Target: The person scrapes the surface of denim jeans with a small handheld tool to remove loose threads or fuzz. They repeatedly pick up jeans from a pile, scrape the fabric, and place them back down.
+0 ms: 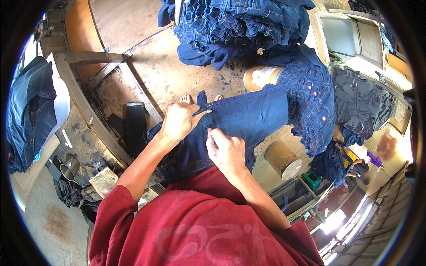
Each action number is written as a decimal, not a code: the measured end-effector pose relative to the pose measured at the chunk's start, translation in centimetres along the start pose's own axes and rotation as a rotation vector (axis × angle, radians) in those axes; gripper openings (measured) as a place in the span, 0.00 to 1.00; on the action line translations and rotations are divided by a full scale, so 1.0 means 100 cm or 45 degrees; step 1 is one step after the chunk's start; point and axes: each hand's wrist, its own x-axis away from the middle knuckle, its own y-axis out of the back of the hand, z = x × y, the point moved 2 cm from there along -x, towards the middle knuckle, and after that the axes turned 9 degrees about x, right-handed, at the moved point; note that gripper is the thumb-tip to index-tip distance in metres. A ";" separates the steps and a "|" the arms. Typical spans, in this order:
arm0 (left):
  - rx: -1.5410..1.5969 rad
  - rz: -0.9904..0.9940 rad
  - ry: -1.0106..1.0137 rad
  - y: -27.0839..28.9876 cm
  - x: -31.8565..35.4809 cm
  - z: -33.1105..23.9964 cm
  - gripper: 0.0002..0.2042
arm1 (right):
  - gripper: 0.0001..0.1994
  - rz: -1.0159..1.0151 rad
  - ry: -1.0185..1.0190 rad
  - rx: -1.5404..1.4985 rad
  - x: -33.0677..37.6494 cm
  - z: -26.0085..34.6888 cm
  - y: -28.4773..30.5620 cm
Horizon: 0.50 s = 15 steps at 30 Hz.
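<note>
A pair of dark blue jeans point(248, 116) lies across my lap, one leg stretching to the right. My left hand point(179, 122) is closed, pinching a fold of the denim near its upper edge. Just below and to the right, my right hand point(226, 150) rests on the same jeans with its fingers curled in. A dark spot shows between those fingers; whether it is denim or a small tool, I cannot make out.
Ahead stands a tall stack of jeans point(248, 24). More jeans point(308, 88) pile up at the right beside dark grey garments point(361, 99). Two brown drums point(280, 157) stand to the right. At left are a wooden frame point(100, 57), hanging jeans point(29, 115) and a metal mug point(69, 167).
</note>
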 end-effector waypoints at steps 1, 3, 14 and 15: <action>0.003 0.003 0.021 0.000 0.000 -0.001 0.17 | 0.03 -0.053 -0.012 -0.059 -0.001 -0.001 0.000; -0.004 -0.011 0.029 0.000 -0.001 -0.002 0.17 | 0.03 -0.135 -0.004 -0.103 -0.002 -0.001 0.000; 0.006 0.001 0.029 0.001 -0.002 -0.004 0.15 | 0.03 -0.109 -0.069 -0.114 -0.002 -0.001 0.000; 0.010 0.007 0.030 0.001 -0.002 -0.004 0.15 | 0.03 -0.132 -0.036 -0.073 -0.003 -0.001 0.000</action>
